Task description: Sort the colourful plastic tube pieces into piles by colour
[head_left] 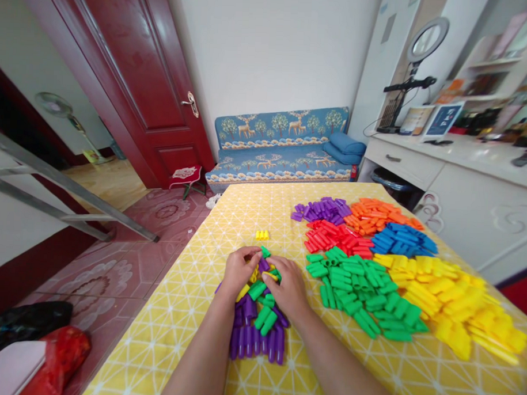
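Note:
A mixed pile of small plastic tubes, resembling pen caps, lies between my hands near the table's middle. My left hand (240, 271) is closed, thumb and fingertips pinched together beside a green plastic tube piece (265, 252). Opposite it, my right hand (290, 283) curls its thumb and fingers around a purple plastic tube piece (264, 265); its exact hold is partly hidden. Below them, green pieces (265, 321) rest over purple tubes (254, 342). Just beyond my left fingers sits a small yellow strip of tubes (262, 235).
Sorted heaps of tubes cover the table's right side: purple (326, 210), orange (377, 216), red (335, 239), blue (402, 241), green (359, 287) and yellow (454, 299). A patterned yellow cloth (155, 338) covers the table. A blue sofa (278, 143) stands behind.

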`<state>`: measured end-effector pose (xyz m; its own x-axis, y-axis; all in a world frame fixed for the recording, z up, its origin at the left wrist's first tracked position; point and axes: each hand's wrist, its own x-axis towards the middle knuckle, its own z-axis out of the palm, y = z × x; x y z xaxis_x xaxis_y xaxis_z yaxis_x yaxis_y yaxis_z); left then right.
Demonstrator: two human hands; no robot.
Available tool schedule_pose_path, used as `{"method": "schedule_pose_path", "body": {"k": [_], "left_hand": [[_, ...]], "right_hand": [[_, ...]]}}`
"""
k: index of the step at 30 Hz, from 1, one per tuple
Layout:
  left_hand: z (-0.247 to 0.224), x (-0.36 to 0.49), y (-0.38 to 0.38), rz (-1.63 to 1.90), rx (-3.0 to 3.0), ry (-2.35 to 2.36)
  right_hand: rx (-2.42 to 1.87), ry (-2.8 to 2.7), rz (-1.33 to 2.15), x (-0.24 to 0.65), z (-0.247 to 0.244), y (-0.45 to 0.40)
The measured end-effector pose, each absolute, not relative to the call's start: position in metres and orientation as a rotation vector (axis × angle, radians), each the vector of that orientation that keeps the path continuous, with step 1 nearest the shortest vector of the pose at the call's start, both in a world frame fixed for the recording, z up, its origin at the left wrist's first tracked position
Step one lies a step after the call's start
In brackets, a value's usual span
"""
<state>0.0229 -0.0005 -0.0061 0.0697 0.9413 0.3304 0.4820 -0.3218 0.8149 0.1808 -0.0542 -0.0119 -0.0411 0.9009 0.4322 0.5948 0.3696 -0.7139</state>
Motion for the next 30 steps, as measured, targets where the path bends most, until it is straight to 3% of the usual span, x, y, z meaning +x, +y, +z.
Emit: {"method": "schedule_pose_path", "body": {"k": [18,30], "left_hand": [[0.003,0.026,-0.006,1.133,2.016,1.388],[0.007,0.029,-0.014,1.089,2.047,1.126]], "right_hand": [[-1.260,-1.855,0.446,0.183,-0.013,-0.052],[-1.275,-1.636,0.515,0.180,-0.015,-0.049]]}}
